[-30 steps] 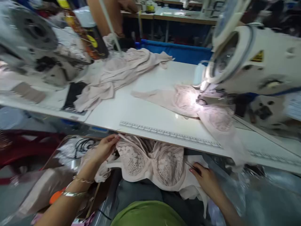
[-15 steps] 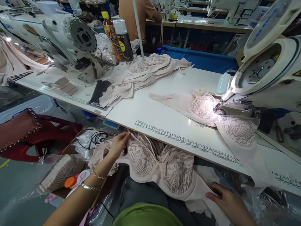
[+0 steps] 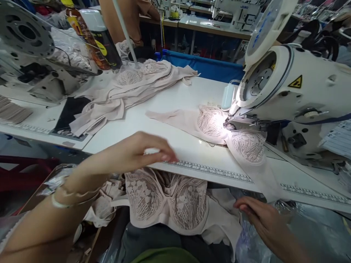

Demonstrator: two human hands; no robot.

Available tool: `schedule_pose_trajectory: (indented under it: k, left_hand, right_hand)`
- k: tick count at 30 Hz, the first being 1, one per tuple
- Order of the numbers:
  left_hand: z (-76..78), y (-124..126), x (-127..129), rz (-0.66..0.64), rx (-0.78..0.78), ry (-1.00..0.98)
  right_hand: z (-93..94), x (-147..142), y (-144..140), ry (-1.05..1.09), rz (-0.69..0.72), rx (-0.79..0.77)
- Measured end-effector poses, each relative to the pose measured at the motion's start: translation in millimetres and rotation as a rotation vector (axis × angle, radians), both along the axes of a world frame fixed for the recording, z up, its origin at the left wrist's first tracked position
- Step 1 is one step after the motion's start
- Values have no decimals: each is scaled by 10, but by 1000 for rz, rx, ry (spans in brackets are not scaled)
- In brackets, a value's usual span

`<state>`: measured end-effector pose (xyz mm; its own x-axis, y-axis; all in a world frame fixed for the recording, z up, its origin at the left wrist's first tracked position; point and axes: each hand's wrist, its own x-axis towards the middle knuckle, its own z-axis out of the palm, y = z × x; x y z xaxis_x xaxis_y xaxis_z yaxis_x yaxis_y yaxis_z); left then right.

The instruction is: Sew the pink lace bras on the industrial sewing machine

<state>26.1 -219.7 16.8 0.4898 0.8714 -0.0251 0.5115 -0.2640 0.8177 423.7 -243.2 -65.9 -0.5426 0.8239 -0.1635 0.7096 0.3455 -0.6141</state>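
Note:
My left hand (image 3: 148, 151) is raised over the front edge of the white sewing table, slightly blurred. Its fingers are curved, with a gap between thumb and index finger and nothing visible in them. Below it, a beige lace bra (image 3: 167, 204) lies cups up across my lap, its upper part against the table edge. My right hand (image 3: 263, 219) is beside the bra's right wing, fingertips close to the fabric edge, thumb and fingers slightly apart; nothing shows in its grasp. Another beige lace bra (image 3: 245, 146) lies on the table, its middle under the lit sewing machine head (image 3: 233, 118).
More beige bra pieces (image 3: 109, 96) lie in a heap on the table. Spray cans (image 3: 101, 38) stand behind at left, near a second sewing machine (image 3: 30, 54). A printed ruler (image 3: 208, 170) runs along the front edge. A person (image 3: 120, 18) sits beyond.
My left hand has let go of the bra's strap end and moved up and right over the table edge. My right hand has shifted slightly off the wing. The view has turned right.

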Motion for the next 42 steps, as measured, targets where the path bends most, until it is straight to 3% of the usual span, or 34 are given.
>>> schedule_pose_trajectory:
  k: [2, 5, 7, 9, 13, 16, 21, 28, 35, 42]
  left_hand:
    - [-173, 380, 316, -9, 283, 37]
    - [-558, 842, 780, -191, 622, 177]
    - [-755, 1058, 1011, -311, 765, 313]
    - [-855, 1215, 1145, -413, 844, 423]
    - [-856, 1414, 1231, -507, 854, 563]
    - [-849, 1480, 1262, -469, 834, 584]
    - [-973, 1423, 1291, -368, 825, 488]
    - [-1025, 1377, 1305, -297, 846, 526]
    - [-1016, 1398, 1307, -239, 884, 634]
    - [-1039, 1438, 1268, -185, 887, 612]
  right_hand:
    - [147, -108, 98, 86, 21, 131]
    - [285, -208, 319, 79, 46, 320]
    - [318, -219, 516, 17, 24, 405]
    - [320, -197, 742, -37, -32, 458]
    - [289, -171, 1246, -89, -166, 533]
    - [238, -224, 1622, -247, -220, 600]
    - [110, -281, 2017, -498, -171, 534]
    - [53, -177, 2102, -535, -33, 483]
    - [169, -246, 2002, -407, 188, 390]
    - [176, -284, 1957, -392, 215, 455]
